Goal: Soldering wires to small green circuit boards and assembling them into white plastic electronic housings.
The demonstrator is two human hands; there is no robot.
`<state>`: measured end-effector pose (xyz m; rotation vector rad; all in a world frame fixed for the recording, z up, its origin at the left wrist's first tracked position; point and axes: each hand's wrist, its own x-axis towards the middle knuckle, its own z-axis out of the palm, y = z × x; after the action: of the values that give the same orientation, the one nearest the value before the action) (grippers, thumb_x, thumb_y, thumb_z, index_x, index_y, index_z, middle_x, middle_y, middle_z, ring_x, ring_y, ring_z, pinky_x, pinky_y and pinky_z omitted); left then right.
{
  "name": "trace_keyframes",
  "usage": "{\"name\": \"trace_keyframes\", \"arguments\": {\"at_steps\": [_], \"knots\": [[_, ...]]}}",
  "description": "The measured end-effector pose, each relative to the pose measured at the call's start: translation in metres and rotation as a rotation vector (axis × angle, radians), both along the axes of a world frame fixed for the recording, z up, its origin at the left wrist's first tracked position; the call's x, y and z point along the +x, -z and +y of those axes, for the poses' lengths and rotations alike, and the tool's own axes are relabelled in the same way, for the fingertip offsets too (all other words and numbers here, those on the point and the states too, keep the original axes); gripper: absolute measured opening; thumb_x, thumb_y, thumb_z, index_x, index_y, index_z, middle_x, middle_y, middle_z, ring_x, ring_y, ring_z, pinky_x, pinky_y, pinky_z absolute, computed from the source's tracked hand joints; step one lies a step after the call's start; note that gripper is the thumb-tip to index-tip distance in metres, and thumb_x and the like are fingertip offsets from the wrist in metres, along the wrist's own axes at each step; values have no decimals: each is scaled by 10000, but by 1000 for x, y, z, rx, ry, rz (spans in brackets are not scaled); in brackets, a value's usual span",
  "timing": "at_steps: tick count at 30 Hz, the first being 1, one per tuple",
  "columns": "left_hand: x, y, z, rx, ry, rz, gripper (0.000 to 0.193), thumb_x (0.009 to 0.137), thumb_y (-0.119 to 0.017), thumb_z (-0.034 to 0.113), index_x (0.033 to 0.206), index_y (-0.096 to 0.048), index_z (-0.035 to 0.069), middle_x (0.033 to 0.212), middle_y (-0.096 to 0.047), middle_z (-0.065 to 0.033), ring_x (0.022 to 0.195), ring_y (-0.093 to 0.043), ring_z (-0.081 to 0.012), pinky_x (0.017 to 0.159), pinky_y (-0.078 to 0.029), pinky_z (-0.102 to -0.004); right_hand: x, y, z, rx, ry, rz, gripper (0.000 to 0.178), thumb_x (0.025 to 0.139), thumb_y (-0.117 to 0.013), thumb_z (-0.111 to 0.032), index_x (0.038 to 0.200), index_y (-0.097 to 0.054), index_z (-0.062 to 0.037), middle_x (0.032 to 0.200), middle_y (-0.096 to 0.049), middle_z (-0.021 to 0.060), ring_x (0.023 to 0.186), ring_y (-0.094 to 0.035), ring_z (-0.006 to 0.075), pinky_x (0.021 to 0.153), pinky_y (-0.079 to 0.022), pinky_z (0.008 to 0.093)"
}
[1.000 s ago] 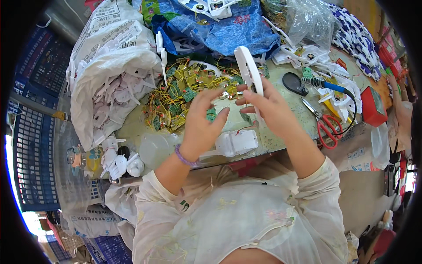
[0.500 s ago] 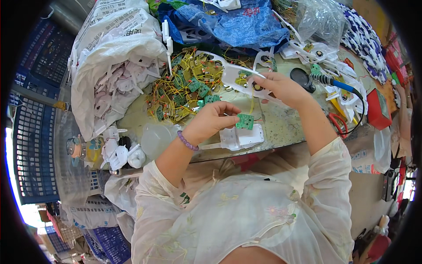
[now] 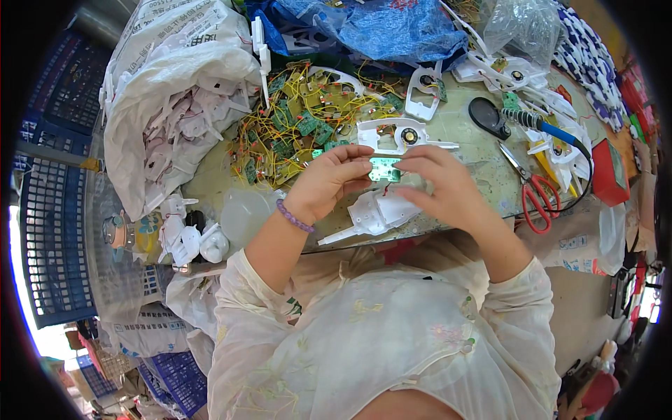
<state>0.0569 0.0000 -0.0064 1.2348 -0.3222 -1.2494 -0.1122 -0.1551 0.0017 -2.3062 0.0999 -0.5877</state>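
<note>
green board (image 3: pixel 385 169): left end hidden by left hand (image 3: pixel 323 183) | right hand (image 3: pixel 446 187): can't tell if its fingertips touch the board | white case (image 3: pixel 376 214): part hidden behind right hand | blue bag (image 3: pixel 364 31), white sack (image 3: pixel 126 157): tops cut off | wire pile (image 3: pixel 294 126): bits too tiny to count

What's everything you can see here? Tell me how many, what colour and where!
Table: one, pale green, centre
Circuit board: one, green, in the left hand
Wired boards: many, green and yellowish, centre
Sack: one, white, left
Plastic casings: many, white, table and sack
Plastic bags: several, blue, clear or white, back and sides
Bundle: one, purple and white, back right
Soldering iron: one, blue, right
Scissors: one, red handles, right
Box: one, red, far right
Round dish: one, black, right
Round tub: one, translucent, front left
Crates: several, blue, left side
Bracelet: one, purple, left wrist
Left hand: one, bare, holding board
Right hand: one, bare, beside it
</note>
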Motion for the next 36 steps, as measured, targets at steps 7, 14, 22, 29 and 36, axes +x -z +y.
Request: {"name": "trace_keyframes", "arguments": {"at_steps": [7,14,22,29,36], "knots": [[-8,-8,-2,36,17,-150,337,895,-641,161,1176,-542,3,1087,-594,-66,955,-603,-139,780,-536,-281,1,20,-2,-132,63,-177,324,797,-725,-145,1096,-644,-48,956,-643,80,869,-619,221,717,-502,298],[-62,-13,30,13,214,-1660,520,779,-726,293,1189,-539,35,1152,-573,-167,1032,-553,-350,860,-466,-422,0,14,-24,933,200,240,290,906,-616,-202,1136,-633,-26,896,-640,2,705,-555,54,609,-470,217],[-29,-10,21,-66,206,-1181,387,831,-674,151,1194,-586,48,1152,-609,-107,1059,-577,-230,884,-469,-353,-9,10,-27,741,86,204,258,895,-586,-71,1146,-639,-40,989,-624,24,802,-578,88,690,-482,229],[-21,-20,-28,-133,194,-643,397,855,-641,29,1242,-552,10,1078,-629,-51,951,-585,-103,802,-484,-243,6,-1,-27,430,-182,73,336,883,-508,81,1166,-631,-54,1114,-580,72,986,-577,145,823,-481,262],[-22,3,-29,-88,71,-490,390,797,-720,95,1145,-577,-10,923,-625,-37,828,-603,-123,708,-501,-261,2,7,-20,396,-3,-103,302,835,-644,-37,1136,-643,-59,1112,-580,65,956,-585,150,798,-490,269]]}}
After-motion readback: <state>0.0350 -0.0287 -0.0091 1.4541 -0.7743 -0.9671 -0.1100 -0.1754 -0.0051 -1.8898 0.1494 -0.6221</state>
